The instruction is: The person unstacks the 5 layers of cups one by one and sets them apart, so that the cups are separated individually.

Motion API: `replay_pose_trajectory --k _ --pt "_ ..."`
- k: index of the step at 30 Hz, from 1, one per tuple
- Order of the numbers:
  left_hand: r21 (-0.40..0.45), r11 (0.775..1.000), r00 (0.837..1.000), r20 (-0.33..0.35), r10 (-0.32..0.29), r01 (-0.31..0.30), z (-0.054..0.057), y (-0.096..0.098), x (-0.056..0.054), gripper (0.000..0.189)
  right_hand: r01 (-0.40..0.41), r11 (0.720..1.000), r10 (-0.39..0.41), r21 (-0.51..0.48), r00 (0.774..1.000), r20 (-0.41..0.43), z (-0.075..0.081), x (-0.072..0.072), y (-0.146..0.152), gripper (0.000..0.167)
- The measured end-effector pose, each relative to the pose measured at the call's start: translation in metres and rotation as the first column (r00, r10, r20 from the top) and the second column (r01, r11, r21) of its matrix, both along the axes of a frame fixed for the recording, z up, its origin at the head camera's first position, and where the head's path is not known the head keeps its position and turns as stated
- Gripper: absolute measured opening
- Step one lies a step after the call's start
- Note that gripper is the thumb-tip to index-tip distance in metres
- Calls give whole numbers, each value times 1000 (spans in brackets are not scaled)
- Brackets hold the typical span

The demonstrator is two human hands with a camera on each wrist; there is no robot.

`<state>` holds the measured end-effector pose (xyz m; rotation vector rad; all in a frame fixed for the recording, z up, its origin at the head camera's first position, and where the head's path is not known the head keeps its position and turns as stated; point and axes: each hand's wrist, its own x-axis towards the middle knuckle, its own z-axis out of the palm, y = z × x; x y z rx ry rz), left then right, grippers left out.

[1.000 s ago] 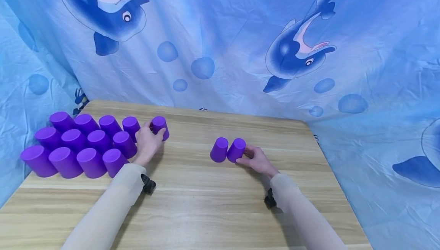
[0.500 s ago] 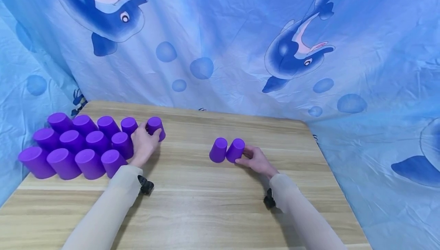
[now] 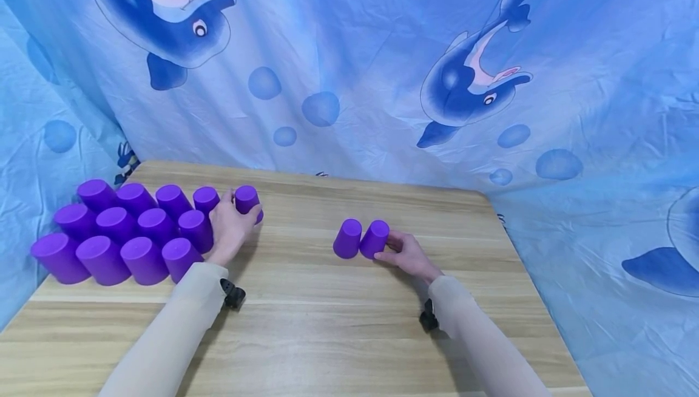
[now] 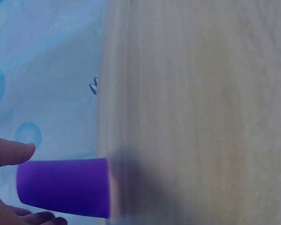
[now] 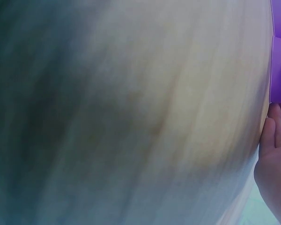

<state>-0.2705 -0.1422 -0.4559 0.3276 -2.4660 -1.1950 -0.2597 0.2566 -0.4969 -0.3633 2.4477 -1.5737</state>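
My left hand point(image 3: 232, 227) is around an upside-down purple cup point(image 3: 247, 200) at the right end of the back row. In the left wrist view the thumb point(image 4: 18, 152) stands just off one side of that cup point(image 4: 63, 187), with fingers loosely along the opposite side. Right of the table's middle, two more upside-down purple cups stand side by side. My right hand point(image 3: 408, 256) holds the right one point(image 3: 375, 239), thumb at its front near the rim and fingers behind. The left one point(image 3: 347, 239) stands beside it. Only part of this pair shows in the right wrist view.
Several upside-down purple cups point(image 3: 116, 224) stand in three rows on the left of the wooden table point(image 3: 306, 336). A blue curtain point(image 3: 355, 39) with dolphins hangs behind the table and along both sides.
My left hand has shifted the cup slightly left, towards the row, and its fingers have since loosened from it. My right hand and the pair of cups stay as they were.
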Motion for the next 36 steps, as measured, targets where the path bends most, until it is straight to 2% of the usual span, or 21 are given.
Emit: replay_pose_trajectory --k 4,8,12,15,19,21,25,28,32,36 --pt "-10 1000 998 -64 -14 14 6 6 5 86 -1 1000 1 -7 1000 -1 -1 0 0 50" --pt "-19 999 990 -139 -29 27 13 12 10 88 -10 1000 10 -22 1000 -10 -1 1 0 51" --pt "-24 999 973 -226 -50 45 18 22 15 83 -13 1000 13 -14 1000 -6 -1 1 0 51" --pt "-20 995 960 -264 -95 93 20 33 22 81 -22 1000 22 -18 1000 6 1 2 -1 51" --pt "-3 980 959 -206 -196 200 21 55 32 83 -29 999 29 -17 1000 8 6 4 -2 49" --pt "-5 966 953 -164 -255 258 19 66 35 82 -23 1000 23 -12 1000 -2 6 4 -2 48" --pt "14 936 930 -126 -346 351 10 86 37 77 -25 999 24 -28 999 -29 1 1 0 48" --pt "92 904 908 -94 -409 417 6 100 38 77 -25 999 24 -25 999 -28 1 1 0 49" --pt "214 860 884 -51 -464 464 2 117 39 82 -21 999 20 -27 1000 -23 1 1 0 50" --pt "252 842 872 -14 -490 477 -3 132 38 86 -24 999 24 -30 1000 -8 3 1 0 50"
